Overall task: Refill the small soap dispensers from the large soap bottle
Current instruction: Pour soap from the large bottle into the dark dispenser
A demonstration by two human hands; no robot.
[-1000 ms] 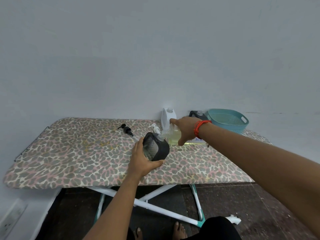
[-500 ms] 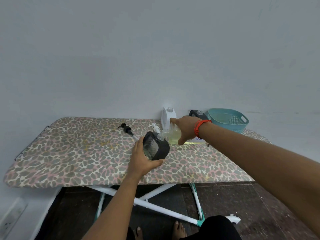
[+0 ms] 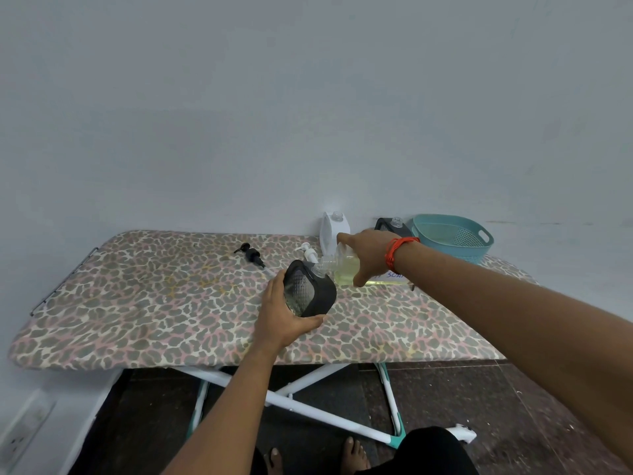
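Head view: across the leopard-print counter (image 3: 137,303), a teal basket (image 3: 452,238) sits behind-right of the black dispenser (image 3: 308,293) clasped by the left hand (image 3: 284,317). The right hand (image 3: 368,255) grips the tilted large soap bottle (image 3: 342,270), partly hiding it, neck at that dispenser's mouth. White dispenser (image 3: 334,231) behind; black pump (image 3: 251,255) left.

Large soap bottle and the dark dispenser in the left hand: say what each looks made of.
The large soap bottle looks like clear, glossy plastic: yellowish liquid shows through it. The dark dispenser has a matte black shell, plastic or rubbery, hard to tell which, around a translucent dimpled panel, probably plastic.
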